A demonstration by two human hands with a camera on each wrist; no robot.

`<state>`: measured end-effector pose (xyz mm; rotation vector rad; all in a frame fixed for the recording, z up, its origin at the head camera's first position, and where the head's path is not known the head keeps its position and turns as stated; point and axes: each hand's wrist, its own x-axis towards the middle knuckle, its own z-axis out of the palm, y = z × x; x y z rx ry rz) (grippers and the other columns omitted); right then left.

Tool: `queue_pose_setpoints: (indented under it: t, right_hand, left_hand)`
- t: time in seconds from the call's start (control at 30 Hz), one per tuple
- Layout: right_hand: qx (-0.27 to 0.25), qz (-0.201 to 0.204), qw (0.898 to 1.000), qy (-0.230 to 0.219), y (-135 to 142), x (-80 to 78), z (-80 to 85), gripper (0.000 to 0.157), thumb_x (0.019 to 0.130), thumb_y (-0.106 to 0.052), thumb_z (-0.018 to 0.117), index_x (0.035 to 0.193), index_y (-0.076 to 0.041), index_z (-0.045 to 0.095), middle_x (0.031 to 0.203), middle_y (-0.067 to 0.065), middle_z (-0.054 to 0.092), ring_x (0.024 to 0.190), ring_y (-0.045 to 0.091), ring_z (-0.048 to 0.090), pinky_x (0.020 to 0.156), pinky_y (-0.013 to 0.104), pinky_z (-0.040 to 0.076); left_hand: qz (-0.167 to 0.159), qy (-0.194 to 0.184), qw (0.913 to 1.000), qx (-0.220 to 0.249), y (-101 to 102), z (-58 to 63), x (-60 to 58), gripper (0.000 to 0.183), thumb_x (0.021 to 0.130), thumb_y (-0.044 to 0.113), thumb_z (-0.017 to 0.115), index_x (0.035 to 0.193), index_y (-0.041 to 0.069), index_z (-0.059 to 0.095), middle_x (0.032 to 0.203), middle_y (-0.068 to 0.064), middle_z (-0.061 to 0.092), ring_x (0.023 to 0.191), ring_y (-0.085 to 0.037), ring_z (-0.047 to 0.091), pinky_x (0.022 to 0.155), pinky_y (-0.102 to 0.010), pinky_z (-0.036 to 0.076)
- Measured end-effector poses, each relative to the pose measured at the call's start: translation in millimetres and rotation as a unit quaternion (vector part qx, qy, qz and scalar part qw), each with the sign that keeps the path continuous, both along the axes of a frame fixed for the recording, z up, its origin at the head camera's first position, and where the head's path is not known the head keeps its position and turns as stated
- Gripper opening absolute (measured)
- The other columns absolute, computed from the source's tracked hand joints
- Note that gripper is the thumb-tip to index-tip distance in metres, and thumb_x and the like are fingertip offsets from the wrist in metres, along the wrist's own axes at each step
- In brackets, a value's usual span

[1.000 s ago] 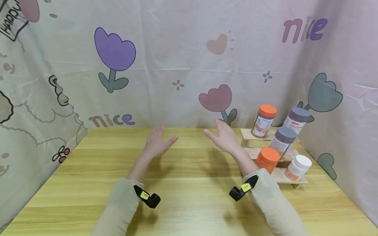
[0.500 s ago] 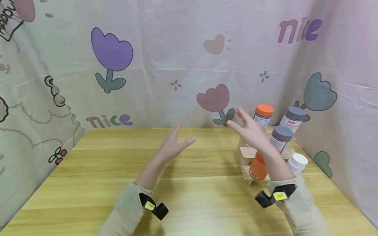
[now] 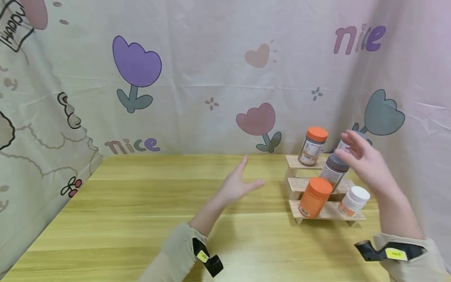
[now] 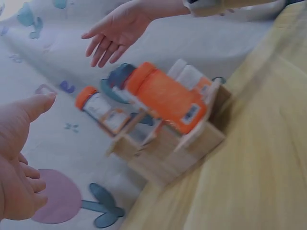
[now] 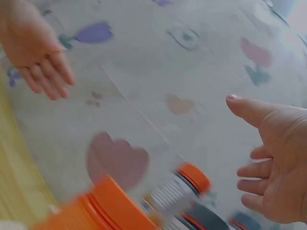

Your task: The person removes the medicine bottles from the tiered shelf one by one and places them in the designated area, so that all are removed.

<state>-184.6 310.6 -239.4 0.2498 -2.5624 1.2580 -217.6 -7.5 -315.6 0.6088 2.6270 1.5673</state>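
Note:
A three-step wooden rack (image 3: pixel 294 183) at the right of the table carries several bottles. On its top step are an orange-capped bottle (image 3: pixel 312 146) and a grey-capped one, partly hidden by my right hand (image 3: pixel 370 166). Another grey-capped bottle (image 3: pixel 334 172) stands on the middle step. The lowest step bears an all-orange bottle (image 3: pixel 315 198) and a white-capped bottle (image 3: pixel 354 201). My right hand hovers at the rack's right side, fingers relaxed, holding nothing. Left of the rack, my left hand (image 3: pixel 235 187) is in the air above the table, thumb spread and fingers extended, also holding nothing.
The light wooden table (image 3: pixel 141 211) reaches back to a printed cloth backdrop (image 3: pixel 197 58), which also hangs along the left and right sides. A black wrist camera (image 3: pixel 208 256) sits on the left sleeve and another camera (image 3: pixel 387 250) on the right.
Both hands have moved to the right. The right hand has passed across the rack to its far right side, and the left has come nearer the rack. The bottles stand as before.

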Motion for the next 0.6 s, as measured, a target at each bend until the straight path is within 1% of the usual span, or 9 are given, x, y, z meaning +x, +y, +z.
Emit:
queue_pose_setpoints:
  t: [0.1,0.2,0.27,0.37,0.4,0.47,0.53,0.57,0.6]
  right_hand:
    - [-0.012,-0.006,1.0,0.018,28,4.7,-9.7,0.067,0.097,-0.019,0.05,0.15,-0.013,0.011,0.152,0.007,0.023,0.135,0.012,0.027,0.097,0.003,0.026]
    - [-0.022,-0.001,0.999,0.043,55,8.3,-21.3,0.061,0.098,-0.011,0.045,0.15,-0.011,0.013,0.149,-0.005,0.029,0.124,-0.004,0.032,0.098,0.003,0.024]
    - [-0.015,-0.006,0.998,0.054,72,10.9,-29.6,0.057,0.099,-0.012,0.041,0.15,-0.011,0.015,0.145,-0.011,0.032,0.121,-0.008,0.032,0.097,0.001,0.021]
    - [0.002,-0.01,0.999,0.054,95,14.2,-45.3,0.052,0.102,-0.016,0.034,0.15,-0.012,0.014,0.141,-0.019,0.032,0.12,-0.012,0.03,0.097,0.0,0.018]
    - [0.0,0.001,0.999,0.054,102,14.8,-51.5,0.051,0.102,-0.016,0.032,0.15,-0.01,0.014,0.141,-0.02,0.032,0.119,-0.014,0.03,0.098,0.0,0.017]
    - [-0.039,0.053,0.996,0.053,117,13.7,-65.8,0.049,0.103,-0.015,0.026,0.149,-0.006,0.01,0.14,-0.021,0.033,0.118,-0.016,0.033,0.099,0.001,0.017]
    - [-0.084,0.123,0.988,0.04,131,11.7,-81.4,0.047,0.103,-0.012,0.018,0.149,-0.005,0.008,0.138,-0.021,0.036,0.117,-0.017,0.035,0.101,0.002,0.014]
    - [-0.101,0.151,0.983,0.026,137,10.8,-89.3,0.047,0.103,-0.012,0.015,0.149,-0.005,0.007,0.137,-0.022,0.036,0.116,-0.017,0.035,0.101,0.002,0.012]
    - [-0.118,0.171,0.978,0.008,142,9.9,-96.8,0.047,0.103,-0.013,0.013,0.15,-0.008,0.007,0.136,-0.023,0.037,0.116,-0.017,0.036,0.1,0.001,0.011]
  left_hand:
    - [-0.011,0.0,0.9999,0.0,14,-6.9,2.3,0.098,0.078,0.044,0.071,0.149,0.009,0.013,0.153,-0.005,0.017,0.137,-0.025,0.021,0.111,-0.042,0.02]
    - [-0.018,-0.009,0.9998,0.008,26,-13.4,4.0,0.101,0.077,0.043,0.073,0.149,0.007,0.012,0.153,-0.007,0.016,0.137,-0.026,0.021,0.111,-0.042,0.021]
    - [-0.021,-0.017,0.9995,0.018,33,-17.2,4.7,0.102,0.076,0.041,0.074,0.149,0.007,0.012,0.153,-0.008,0.015,0.137,-0.027,0.021,0.111,-0.042,0.021]
    - [-0.022,-0.034,0.9987,0.031,43,-24.7,5.0,0.103,0.075,0.038,0.076,0.149,0.008,0.012,0.153,-0.007,0.016,0.137,-0.026,0.022,0.111,-0.041,0.022]
    - [-0.024,-0.038,0.9984,0.034,46,-27.4,5.2,0.103,0.075,0.038,0.077,0.149,0.008,0.012,0.153,-0.007,0.015,0.137,-0.025,0.021,0.111,-0.041,0.022]
    - [-0.026,-0.045,0.9981,0.032,53,-33.9,4.9,0.104,0.074,0.038,0.077,0.149,0.008,0.012,0.153,-0.008,0.016,0.137,-0.025,0.022,0.111,-0.041,0.023]
    - [-0.029,-0.052,0.9978,0.027,58,-39.9,4.7,0.105,0.073,0.037,0.078,0.149,0.008,0.012,0.153,-0.008,0.017,0.137,-0.025,0.023,0.11,-0.04,0.024]
    - [-0.031,-0.055,0.9977,0.025,61,-42.3,4.9,0.105,0.073,0.037,0.078,0.149,0.008,0.012,0.153,-0.008,0.017,0.136,-0.025,0.024,0.11,-0.04,0.024]
    - [-0.032,-0.056,0.9977,0.022,63,-44.6,4.9,0.105,0.073,0.037,0.078,0.149,0.008,0.013,0.153,-0.009,0.018,0.136,-0.026,0.024,0.11,-0.041,0.025]
